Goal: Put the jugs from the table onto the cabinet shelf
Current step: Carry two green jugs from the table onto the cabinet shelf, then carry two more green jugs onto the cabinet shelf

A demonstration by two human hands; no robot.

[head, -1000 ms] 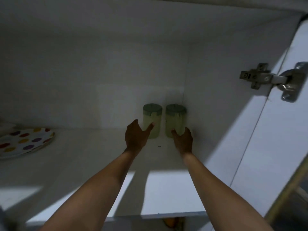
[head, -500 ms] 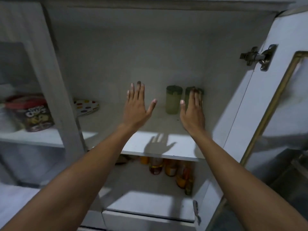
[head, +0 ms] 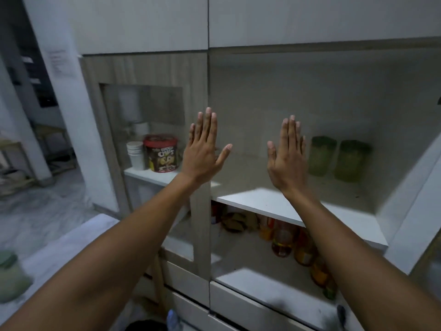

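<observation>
Count of items, cabinet and table

Green-lidded jugs: three, with two side by side, one (head: 321,156) and the other (head: 350,160), at the right rear corner of the cabinet shelf (head: 274,206), and one (head: 10,273) near the left edge of the table (head: 71,247). Cereal tubs (head: 161,152): one. Stacks of white cups (head: 136,155): one. Bottles (head: 282,242) on the lower shelf: several, blurred, number unclear. Hands: two, one left (head: 202,151) and one right (head: 287,158).

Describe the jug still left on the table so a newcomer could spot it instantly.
Start at the white table left of the cabinet. Near its front edge, at the picture's lower left, stands the jug: pale green body, darker green lid. It stands alone; its two lookalikes sit on the cabinet shelf.
</observation>
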